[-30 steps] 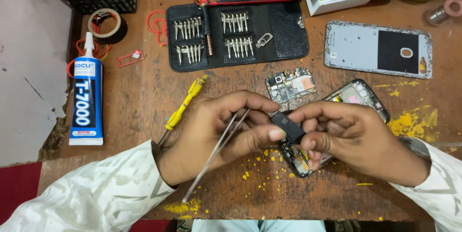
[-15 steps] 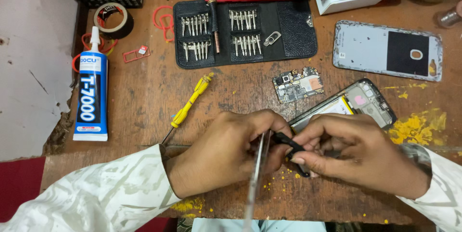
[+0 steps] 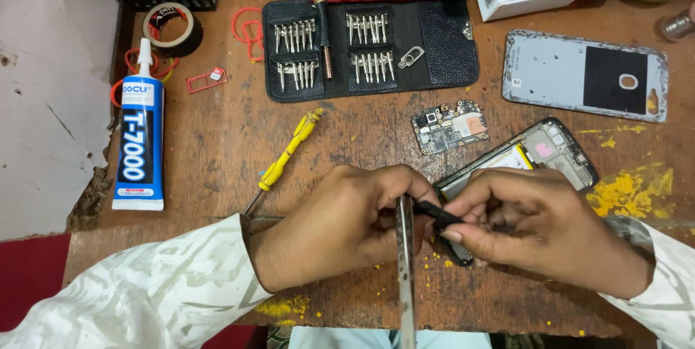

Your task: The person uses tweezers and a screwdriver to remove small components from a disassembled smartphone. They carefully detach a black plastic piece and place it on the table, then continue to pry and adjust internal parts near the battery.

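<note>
Both hands meet low over the worn wooden workbench (image 3: 217,146). My left hand (image 3: 340,226) pinches a pair of slim steel tweezers (image 3: 405,269), fingers closed tight round the upper end; the long shaft runs down toward me, past the bench edge. My right hand (image 3: 550,229) grips a small flat black part (image 3: 438,213) between thumb and forefinger, fingers narrow and curled. The tweezer tips sit right at that part; whether they touch it, I cannot tell.

Just under my right hand lies the opened phone frame with its battery showing (image 3: 539,153), partly hidden by my knuckles. Near it, further back, a small green-and-silver circuit board (image 3: 449,126). A grey phone back cover with a black patch (image 3: 583,74) rests well off to the right.

Left of my hands: a yellow-handled screwdriver (image 3: 289,150), lying slanted. Far left, a blue-and-white glue tube (image 3: 137,143). At the back, an open black case of screwdriver bits (image 3: 369,45), and a roll of tape (image 3: 171,24).
</note>
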